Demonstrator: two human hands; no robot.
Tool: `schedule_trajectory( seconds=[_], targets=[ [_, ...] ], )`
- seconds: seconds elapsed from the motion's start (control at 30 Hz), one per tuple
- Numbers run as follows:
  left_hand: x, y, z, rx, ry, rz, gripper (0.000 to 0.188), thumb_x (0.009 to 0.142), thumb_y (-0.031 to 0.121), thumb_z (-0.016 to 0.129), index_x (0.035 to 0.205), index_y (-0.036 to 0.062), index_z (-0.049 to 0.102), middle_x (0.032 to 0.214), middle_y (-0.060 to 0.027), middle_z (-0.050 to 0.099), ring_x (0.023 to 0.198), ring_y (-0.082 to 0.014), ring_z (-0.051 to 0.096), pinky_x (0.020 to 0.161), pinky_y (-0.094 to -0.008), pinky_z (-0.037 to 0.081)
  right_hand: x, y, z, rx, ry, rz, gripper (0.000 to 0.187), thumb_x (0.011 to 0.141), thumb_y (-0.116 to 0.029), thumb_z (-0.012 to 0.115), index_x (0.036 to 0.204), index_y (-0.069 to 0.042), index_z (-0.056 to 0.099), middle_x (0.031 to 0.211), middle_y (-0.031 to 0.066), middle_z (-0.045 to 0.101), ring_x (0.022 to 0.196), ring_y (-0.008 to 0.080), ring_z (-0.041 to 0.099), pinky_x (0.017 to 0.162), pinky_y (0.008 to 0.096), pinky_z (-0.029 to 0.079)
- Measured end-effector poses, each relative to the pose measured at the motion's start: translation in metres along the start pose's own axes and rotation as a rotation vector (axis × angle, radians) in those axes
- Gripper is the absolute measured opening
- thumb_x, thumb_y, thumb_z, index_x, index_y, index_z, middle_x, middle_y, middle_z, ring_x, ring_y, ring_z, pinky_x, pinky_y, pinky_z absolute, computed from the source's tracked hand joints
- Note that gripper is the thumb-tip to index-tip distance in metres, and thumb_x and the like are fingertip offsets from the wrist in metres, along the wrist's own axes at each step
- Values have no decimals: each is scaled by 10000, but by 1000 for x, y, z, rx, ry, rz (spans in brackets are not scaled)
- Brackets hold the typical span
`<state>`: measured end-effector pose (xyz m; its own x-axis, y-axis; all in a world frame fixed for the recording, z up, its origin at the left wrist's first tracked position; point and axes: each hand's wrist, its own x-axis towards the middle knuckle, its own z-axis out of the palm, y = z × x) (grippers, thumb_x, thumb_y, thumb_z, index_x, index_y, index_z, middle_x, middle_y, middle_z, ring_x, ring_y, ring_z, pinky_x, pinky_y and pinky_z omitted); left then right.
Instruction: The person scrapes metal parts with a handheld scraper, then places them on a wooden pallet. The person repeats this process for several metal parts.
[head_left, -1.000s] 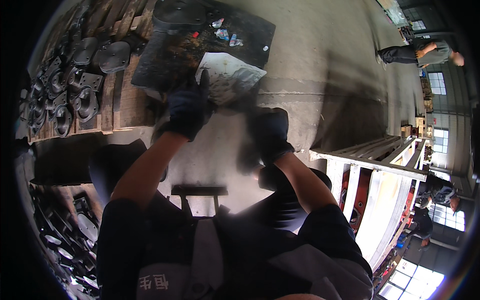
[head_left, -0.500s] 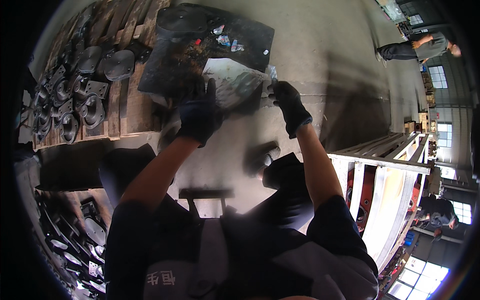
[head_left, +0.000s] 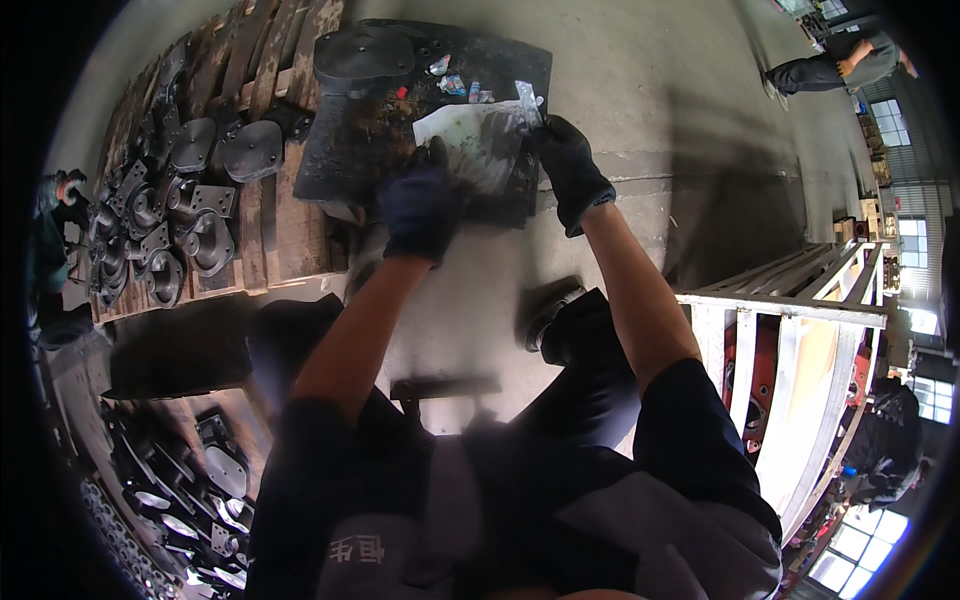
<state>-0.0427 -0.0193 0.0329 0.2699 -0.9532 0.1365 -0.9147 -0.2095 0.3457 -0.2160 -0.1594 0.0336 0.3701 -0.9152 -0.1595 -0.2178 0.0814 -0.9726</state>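
Observation:
My right hand (head_left: pixel 572 170), in a dark glove, pinches a small clear plastic bag (head_left: pixel 527 100) above the right side of a dark worn board (head_left: pixel 340 130). Under it lies a pale sheet (head_left: pixel 465 125), partly shaded, its lower part stained or see-through. My left hand (head_left: pixel 420 205), also gloved, is at the near left edge of that sheet with its fingers stretched forward; whether they touch it is unclear. On the board's far side are several small crumpled wrappers (head_left: pixel 453 86), a red bit (head_left: pixel 402 92) and a dark flat metal plate (head_left: pixel 365 52).
Left of the board, a wooden pallet (head_left: pixel 262 225) carries several dark metal brackets (head_left: pixel 208 240). More metal parts (head_left: pixel 225 470) lie lower left. A slatted crate (head_left: pixel 790 310) with red parts stands on the right. One person (head_left: pixel 850 65) stands far right; another (head_left: pixel 890 440) is lower right.
My right hand has moved up and inward with the small clear bag, now over the sheet's right corner. My left hand has shifted slightly right, and the sheet lies flatter on the board.

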Motion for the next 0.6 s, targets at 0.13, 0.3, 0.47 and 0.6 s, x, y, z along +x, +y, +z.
schedule_trajectory(
  seconds=[0.13, 0.3, 0.47, 0.6],
  targets=[
    [9, 6, 2, 268, 39, 4, 702, 747, 450, 619, 1268, 6, 465, 929, -163, 623, 805, -293, 617, 645, -414, 468, -23, -20, -4, -20, -17, 64, 142, 856, -66, 542, 962, -26, 627, 796, 14, 595, 713, 91, 531, 628, 226, 427],
    [-6, -3, 12, 149, 257, 82, 493, 739, 396, 636, 1090, 55, 582, 791, -123, 635, 756, -280, 620, 609, -429, 460, -73, -26, -7, -58, -150, 299, 145, 854, -34, 499, 924, -57, 623, 701, 3, 555, 527, 80, 486, 456, 199, 375],
    [-23, -41, -32, 175, 291, 74, 368, 737, 357, 626, 1001, 101, 621, 776, -113, 631, 712, -292, 615, 607, -420, 468, -79, -13, 18, -70, -105, 299, 154, 893, -107, 514, 994, -73, 626, 741, 2, 570, 547, 82, 481, 475, 212, 378],
    [-36, -65, -92, 184, 264, 200, 346, 727, 358, 632, 965, 106, 630, 744, -113, 627, 691, -295, 613, 597, -401, 469, -77, -28, 26, 90, -36, 424, 287, 924, -180, 547, 1189, -70, 569, 947, 24, 618, 749, 93, 562, 634, 235, 471]
  ],
)
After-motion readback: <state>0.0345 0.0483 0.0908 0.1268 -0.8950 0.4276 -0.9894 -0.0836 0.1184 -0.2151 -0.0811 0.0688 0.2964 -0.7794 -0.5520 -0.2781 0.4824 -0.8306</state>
